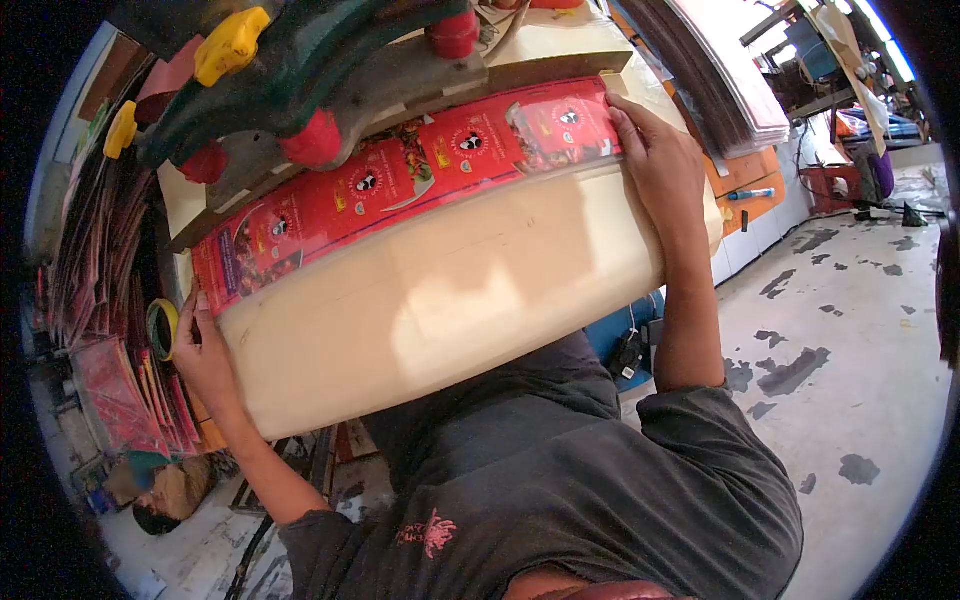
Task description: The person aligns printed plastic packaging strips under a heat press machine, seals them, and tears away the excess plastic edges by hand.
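A long red printed sheet (470, 140), with several repeated panda logos and food pictures, lies across a cream-coloured board (450, 280) in front of me. Its far edge runs along the base of a machine. At the sheet's left end my left hand (207, 360) is closed on the edge, thumb on top. My right hand (662, 150) grips the right end, with the thumb over the print and the fingers at the edge. The undersides of both grips are hidden. A dark green machine frame (370, 60) with yellow knobs (230, 45) and red round parts (313, 138) stands just beyond the sheet.
Stacked printed sheets (100, 220) stand at the left, by a yellow tape roll (162, 330). More stacked sheets (735, 90) and a blue pen (752, 194) lie on an orange wooden surface (765, 165) at right. Another person (175, 490) is low at left.
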A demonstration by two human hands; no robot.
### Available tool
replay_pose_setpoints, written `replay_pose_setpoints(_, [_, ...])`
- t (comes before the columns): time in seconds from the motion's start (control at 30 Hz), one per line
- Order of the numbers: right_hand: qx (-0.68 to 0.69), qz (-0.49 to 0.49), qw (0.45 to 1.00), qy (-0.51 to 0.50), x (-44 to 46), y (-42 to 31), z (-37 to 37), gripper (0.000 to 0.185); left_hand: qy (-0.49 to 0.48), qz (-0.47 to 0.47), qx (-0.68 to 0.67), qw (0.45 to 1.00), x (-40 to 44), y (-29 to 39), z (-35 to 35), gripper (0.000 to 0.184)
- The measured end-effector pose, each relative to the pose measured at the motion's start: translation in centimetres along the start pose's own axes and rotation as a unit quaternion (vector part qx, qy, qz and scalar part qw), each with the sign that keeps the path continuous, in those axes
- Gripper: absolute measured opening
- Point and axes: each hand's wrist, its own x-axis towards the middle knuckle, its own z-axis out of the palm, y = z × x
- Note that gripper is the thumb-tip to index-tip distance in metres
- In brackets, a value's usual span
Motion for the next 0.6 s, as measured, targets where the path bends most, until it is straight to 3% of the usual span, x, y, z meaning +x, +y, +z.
replay_pose_setpoints(0.47, [0.046, 0.002, 0.999, 0.009, 0.2, 0.3, 0.0, 0.027, 0.014, 0.009, -0.017, 1.0, 0.1, -0.7, -0.4, 0.041])
replay_pose_setpoints(0.53, [0.217, 0.046, 0.975, -0.016, 0.1, 1.2, 0.2, 0.03, 0.002, -0.045, -0.023, 0.999, 0.2, -1.2, -0.8, 0.041])
replay_pose_setpoints(0.57, [0.218, 0.043, 0.975, -0.017, 0.3, 1.8, 0.2, 0.03, 0.005, -0.047, -0.022, 0.999, 0.1, -1.2, -0.9, 0.041])
replay_pose_setpoints(0.6, [0.32, 0.059, 0.944, -0.061, 0.7, 2.6, 0.1, 0.032, 0.016, -0.053, -0.059, 0.997, 0.0, -0.6, -0.6, 0.041])
